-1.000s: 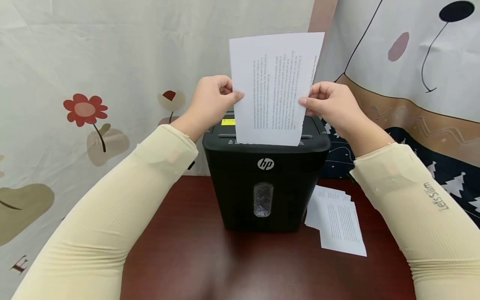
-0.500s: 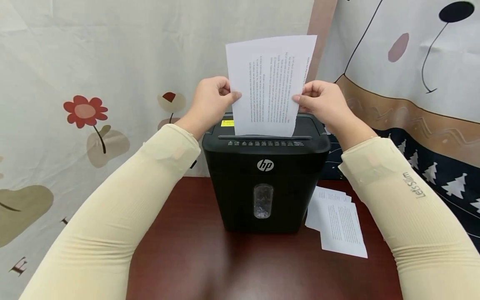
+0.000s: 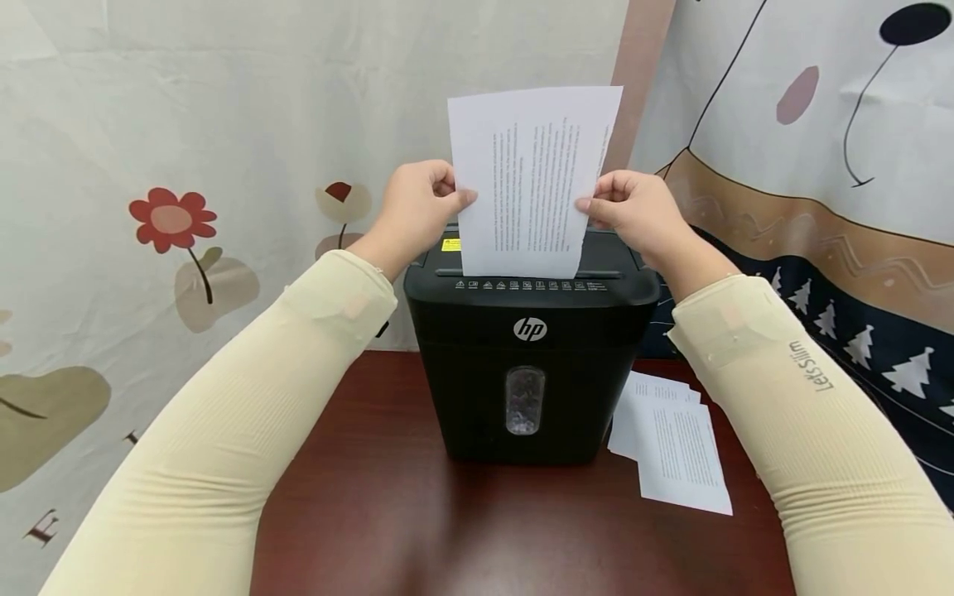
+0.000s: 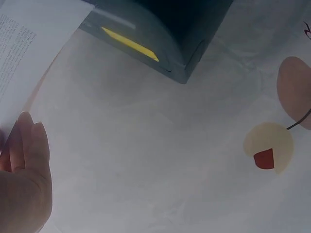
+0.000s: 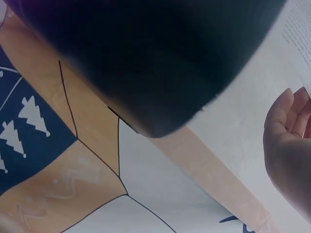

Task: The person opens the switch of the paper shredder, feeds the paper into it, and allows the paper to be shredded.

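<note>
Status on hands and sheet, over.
Left hand and right hand pinch printed sheet by opposite edges. Lower edge at slot of shredder, insertion unclear. No obstruction seen.

Smooth matt paper sheet (image 3: pixel 522 178), smooth plastic shredder (image 3: pixel 462 381), glossy wood-look tabletop (image 3: pixel 537 530), finely ribbed cloth sleeves (image 3: pixel 224 414), creased matt backdrop (image 3: pixel 246 91)

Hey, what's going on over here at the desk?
A person's left hand and right hand pinch opposite side edges of a printed sheet, holding it upright over a black HP shredder. The sheet's lower edge is at the slot, but I can't tell whether it has gone in. More printed pages lie on the table, to the right of the shredder.
</note>
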`<state>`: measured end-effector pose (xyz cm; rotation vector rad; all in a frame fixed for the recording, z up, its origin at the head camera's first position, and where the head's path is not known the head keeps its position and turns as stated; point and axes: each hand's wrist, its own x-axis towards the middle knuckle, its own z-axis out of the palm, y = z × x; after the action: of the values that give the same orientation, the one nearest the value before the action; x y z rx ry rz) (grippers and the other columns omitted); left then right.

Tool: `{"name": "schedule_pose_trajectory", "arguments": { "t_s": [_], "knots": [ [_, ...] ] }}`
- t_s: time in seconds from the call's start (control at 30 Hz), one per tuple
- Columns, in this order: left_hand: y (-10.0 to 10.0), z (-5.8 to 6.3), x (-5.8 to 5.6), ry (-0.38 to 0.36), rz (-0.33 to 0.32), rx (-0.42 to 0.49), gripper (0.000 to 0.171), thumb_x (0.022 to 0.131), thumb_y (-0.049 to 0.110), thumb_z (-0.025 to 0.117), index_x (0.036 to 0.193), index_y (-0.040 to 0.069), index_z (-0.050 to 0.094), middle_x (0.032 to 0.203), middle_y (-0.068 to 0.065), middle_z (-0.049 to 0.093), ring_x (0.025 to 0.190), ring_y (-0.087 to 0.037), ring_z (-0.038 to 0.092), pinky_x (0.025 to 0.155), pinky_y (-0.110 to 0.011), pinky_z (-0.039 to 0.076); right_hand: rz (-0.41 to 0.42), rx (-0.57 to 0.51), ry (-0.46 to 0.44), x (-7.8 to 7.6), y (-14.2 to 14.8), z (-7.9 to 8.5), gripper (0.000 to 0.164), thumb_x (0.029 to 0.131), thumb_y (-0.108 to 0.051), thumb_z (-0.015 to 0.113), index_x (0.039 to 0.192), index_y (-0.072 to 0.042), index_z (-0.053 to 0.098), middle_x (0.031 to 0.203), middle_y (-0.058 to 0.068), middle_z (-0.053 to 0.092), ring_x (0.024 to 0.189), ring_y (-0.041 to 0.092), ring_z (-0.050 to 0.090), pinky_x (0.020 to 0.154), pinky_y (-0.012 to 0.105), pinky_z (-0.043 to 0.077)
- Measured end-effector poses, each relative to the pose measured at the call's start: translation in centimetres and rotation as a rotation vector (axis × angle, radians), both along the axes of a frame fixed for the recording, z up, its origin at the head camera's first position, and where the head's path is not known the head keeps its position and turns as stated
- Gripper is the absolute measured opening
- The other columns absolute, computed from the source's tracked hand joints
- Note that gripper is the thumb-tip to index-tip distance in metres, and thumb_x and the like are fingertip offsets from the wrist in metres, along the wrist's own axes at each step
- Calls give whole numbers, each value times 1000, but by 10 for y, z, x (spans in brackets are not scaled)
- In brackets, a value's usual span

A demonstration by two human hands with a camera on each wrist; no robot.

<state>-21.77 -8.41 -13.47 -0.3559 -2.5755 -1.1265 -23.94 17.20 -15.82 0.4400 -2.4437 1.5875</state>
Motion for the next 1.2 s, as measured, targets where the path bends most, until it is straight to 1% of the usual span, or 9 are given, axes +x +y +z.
{"name": "schedule_pose_trajectory", "arguments": {
  "t_s": [0.13, 0.33, 0.43, 0.53, 0.63, 0.8, 0.9, 1.07, 1.2],
  "knots": [
    [-2, -6, -3, -25, 4, -15, 15, 96, 18, 61, 93, 3, 62, 93, -9, 63, 82, -19, 48, 65, -28, 37, 7, 51, -22, -2, 0, -5, 19, 92, -18, 67, 99, -1, 63, 85, -9, 67, 82, 9, 60, 75, 20, 51],
    [-3, -13, -7, -31, 6, -19, 14, 95, 16, 62, 92, 2, 63, 95, -11, 67, 83, -19, 51, 65, -28, 37, 2, 101, -62, -4, -2, -10, 19, 93, -19, 65, 101, -1, 63, 102, 1, 68, 92, 15, 60, 77, 21, 51],
    [-3, -14, -8, -32, 5, -20, 14, 95, 15, 62, 94, 2, 64, 96, -12, 67, 84, -20, 52, 65, -28, 37, 3, 103, -64, -5, -2, -10, 18, 93, -18, 65, 99, -1, 63, 105, 4, 68, 93, 16, 60, 77, 20, 51],
    [-4, -15, -9, -31, 4, -27, 14, 95, 15, 62, 96, 2, 65, 97, -12, 67, 83, -20, 51, 64, -28, 36, 11, 99, -65, -4, -3, -9, 17, 93, -18, 65, 98, -1, 62, 103, 3, 68, 91, 15, 60, 76, 20, 51],
    [-5, -15, -10, -24, 4, -43, 14, 95, 15, 61, 94, 2, 64, 94, -12, 66, 76, -20, 48, 62, -28, 35, 20, 98, -68, -3, -4, -7, 17, 93, -18, 66, 95, -2, 62, 98, 0, 68, 88, 13, 60, 76, 21, 52],
    [-7, -15, -11, -19, 5, -73, 16, 96, 17, 62, 91, 2, 63, 87, -12, 64, 68, -19, 44, 58, -28, 34, 29, 123, -74, -3, -4, -4, 17, 93, -18, 66, 93, -2, 61, 92, -2, 68, 85, 11, 61, 80, 27, 53],
    [-8, -15, -12, -16, 5, -85, 16, 96, 17, 62, 91, 2, 63, 83, -10, 62, 65, -19, 43, 57, -27, 33, 33, 138, -75, -4, -5, -3, 17, 93, -18, 65, 93, -2, 60, 90, -3, 67, 85, 11, 61, 81, 28, 53],
    [-10, -17, -12, -12, 3, -92, 15, 96, 15, 62, 96, 1, 66, 86, -13, 62, 67, -20, 43, 58, -27, 33, 46, 142, -74, -5, -6, -4, 16, 93, -17, 65, 92, -2, 59, 87, -5, 66, 84, 12, 60, 81, 29, 53],
    [-12, -20, -11, -10, 9, -90, 15, 95, 14, 62, 98, 0, 67, 89, -16, 63, 70, -20, 43, 60, -28, 34, 52, 146, -77, -5, -9, -5, 16, 93, -17, 65, 92, -2, 60, 90, -3, 67, 84, 12, 60, 79, 27, 52]
  ]
}}
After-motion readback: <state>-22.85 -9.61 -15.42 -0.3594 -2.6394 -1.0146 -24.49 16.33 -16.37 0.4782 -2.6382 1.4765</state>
